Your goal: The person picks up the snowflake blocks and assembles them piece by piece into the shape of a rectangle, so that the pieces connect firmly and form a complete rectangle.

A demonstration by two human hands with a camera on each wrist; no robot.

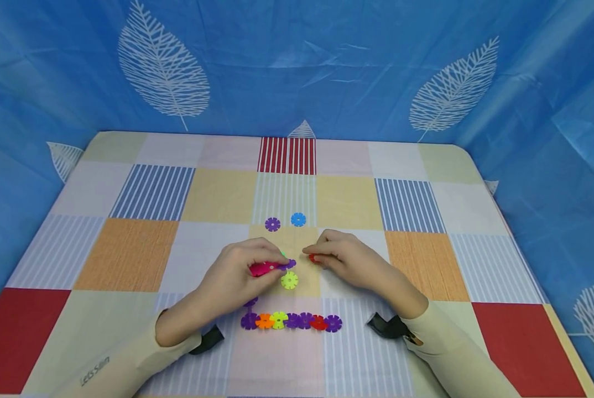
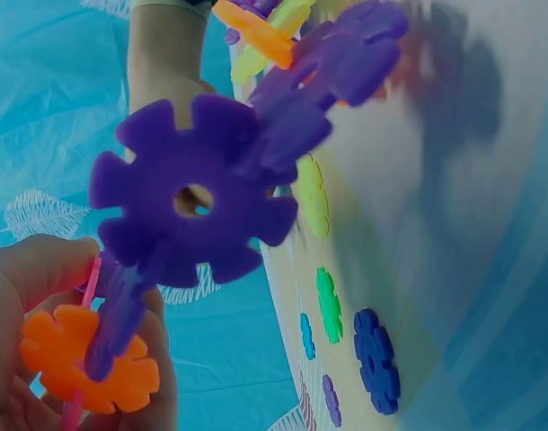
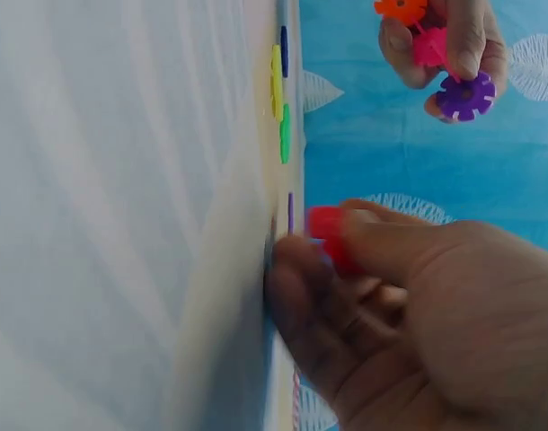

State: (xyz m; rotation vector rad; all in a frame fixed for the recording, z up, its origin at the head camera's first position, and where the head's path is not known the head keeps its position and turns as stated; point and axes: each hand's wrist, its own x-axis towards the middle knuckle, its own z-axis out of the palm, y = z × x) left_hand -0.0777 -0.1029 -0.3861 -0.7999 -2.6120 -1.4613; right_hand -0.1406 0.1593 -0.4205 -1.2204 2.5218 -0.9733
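Note:
In the head view my left hand (image 1: 229, 271) pinches the end of a chain of notched plastic discs. A pink disc (image 1: 261, 269) and a purple disc (image 3: 465, 96) are at its fingertips. From there the chain passes an orange disc (image 2: 90, 359) and a large purple disc (image 2: 193, 193), then bends into a row (image 1: 279, 320) of purple, orange, yellow and red discs near me. Apart from it, to the right, my right hand (image 1: 349, 260) pinches a red disc (image 3: 326, 222) between thumb and fingers, close over the tabletop. Fingers partly hide this disc.
Loose discs lie on the patchwork-covered table (image 1: 142, 254): a yellow-green one (image 1: 289, 280) below the left fingertips, a green one (image 2: 329, 304), a purple one (image 1: 272, 224) and a blue one (image 1: 298, 219) farther back. A blue leaf-print curtain (image 1: 297, 66) surrounds the table's back and sides.

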